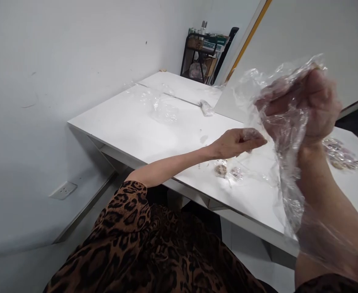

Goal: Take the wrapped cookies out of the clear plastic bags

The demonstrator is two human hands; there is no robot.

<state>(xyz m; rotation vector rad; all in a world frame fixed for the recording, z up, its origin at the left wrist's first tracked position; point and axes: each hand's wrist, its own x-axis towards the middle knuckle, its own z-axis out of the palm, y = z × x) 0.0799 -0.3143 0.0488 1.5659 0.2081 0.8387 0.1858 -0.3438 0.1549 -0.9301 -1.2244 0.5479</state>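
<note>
My right hand (316,101) is raised over the table's right side. Crumpled clear plastic film (291,162) covers its fingers and hangs down along the forearm. The fingers look bent together on the film, though its folds partly hide them. Lower and to the left, my left hand (234,142) is closed in a pinch, with a bit of shiny clear plastic at its fingertips. Below it on the white table (121,118) lie two small plastic-wrapped pieces, one brownish (221,170) and one pinkish (236,173).
More loose clear film (165,110) lies toward the table's back left, near a small crumpled plastic packet (206,108). A heap of wrapped pieces (340,154) sits at the right. A white board (304,32) rises behind the table. A black rack (201,53) stands in the corner.
</note>
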